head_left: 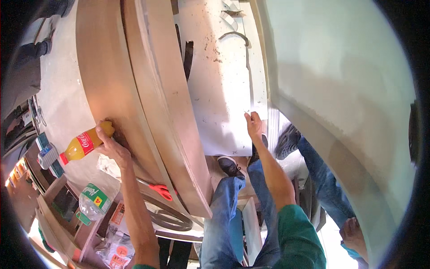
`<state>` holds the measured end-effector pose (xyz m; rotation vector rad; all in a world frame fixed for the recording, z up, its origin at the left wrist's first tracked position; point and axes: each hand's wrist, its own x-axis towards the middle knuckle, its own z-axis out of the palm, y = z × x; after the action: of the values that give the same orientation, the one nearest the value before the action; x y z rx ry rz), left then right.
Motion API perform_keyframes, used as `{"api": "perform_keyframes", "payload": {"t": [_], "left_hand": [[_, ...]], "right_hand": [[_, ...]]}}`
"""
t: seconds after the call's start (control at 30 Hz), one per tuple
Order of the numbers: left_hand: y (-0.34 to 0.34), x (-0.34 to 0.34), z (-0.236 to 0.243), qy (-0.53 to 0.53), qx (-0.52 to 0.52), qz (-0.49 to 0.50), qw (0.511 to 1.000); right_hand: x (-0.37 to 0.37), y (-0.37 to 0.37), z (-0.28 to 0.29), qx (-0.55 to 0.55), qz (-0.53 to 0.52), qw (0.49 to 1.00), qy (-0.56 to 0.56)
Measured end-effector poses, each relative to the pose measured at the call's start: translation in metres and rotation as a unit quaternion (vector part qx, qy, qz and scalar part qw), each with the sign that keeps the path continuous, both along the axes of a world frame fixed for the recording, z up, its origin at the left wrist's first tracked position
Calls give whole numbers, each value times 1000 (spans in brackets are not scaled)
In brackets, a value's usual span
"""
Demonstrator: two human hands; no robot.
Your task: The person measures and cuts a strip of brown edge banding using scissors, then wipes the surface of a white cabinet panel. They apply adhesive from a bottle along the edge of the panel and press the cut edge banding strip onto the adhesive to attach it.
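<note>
My left hand [113, 148] grips the base end of a plastic bottle of orange liquid [83, 145] with a red label. The bottle lies tilted against the edge of a large curved brown wooden board [112, 67]. My right hand [254, 124] reaches forward and pinches the lower right corner of a white sheet [224, 89] dotted with dark specks. The sheet lies beside a second brown board [172, 112]. My legs in blue jeans [224, 210] and a dark shoe [230, 166] show below the sheet.
Red-handled scissors [160, 190] lie under the boards near a dark ring [168, 219]. A clear bottle with a green label [95, 199] sits on a cluttered wooden shelf [53, 215]. Another person's jeans [324, 184], shoe [286, 141] and hand [354, 233] are at the right beside a pale wall [340, 76].
</note>
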<state>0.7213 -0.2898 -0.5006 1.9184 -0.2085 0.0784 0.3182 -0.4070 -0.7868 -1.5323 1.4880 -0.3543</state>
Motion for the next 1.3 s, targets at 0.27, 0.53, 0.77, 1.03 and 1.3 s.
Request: {"api": "perform_keyframes", "payload": {"t": [0.27,0.53,0.77,1.03,1.3], "left_hand": [[-3,-4,5,-11,-10,51,999],[9,6,1,50,-23,29,998],[8,4,0,18,-41,32,999],[2,10,10,2,-56,30,998],[17,-11,49,117,-109,7,987]], "right_hand": [[37,1,133,-53,59,997,5],[49,16,241,-112,176,975,74],[64,37,293,-145,235,958,74],[54,36,333,-137,190,970,71],[49,14,319,-95,192,969,123]]}}
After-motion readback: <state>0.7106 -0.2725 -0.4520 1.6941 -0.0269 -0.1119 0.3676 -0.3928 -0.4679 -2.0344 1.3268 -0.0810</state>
